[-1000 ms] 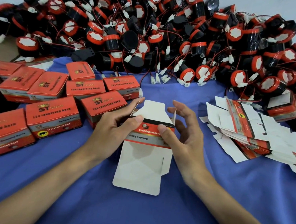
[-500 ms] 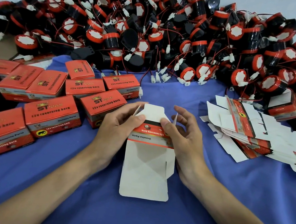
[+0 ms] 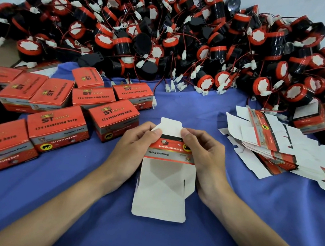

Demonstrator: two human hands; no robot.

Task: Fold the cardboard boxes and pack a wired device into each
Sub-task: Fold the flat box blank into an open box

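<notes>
A half-formed cardboard box [image 3: 163, 190], white inside with a red and black printed band, stands at the middle of the blue cloth. My left hand [image 3: 132, 148] grips its upper left edge and my right hand [image 3: 205, 156] grips its upper right edge, both thumbs pressed on the top flap. A long white flap hangs toward me. Behind it, a big heap of black and red wired devices [image 3: 169, 39] with white plugs runs across the back. No device is inside the box.
Several closed red boxes [image 3: 57, 128] stand on the left of the blue cloth [image 3: 248, 220]. A stack of flat unfolded boxes [image 3: 276, 148] lies on the right. An open box [image 3: 310, 117] sits at the far right by the heap.
Both hands have closed in on the top of the box, thumbs now pinching the top flap from each side. The box sits a little nearer to me.
</notes>
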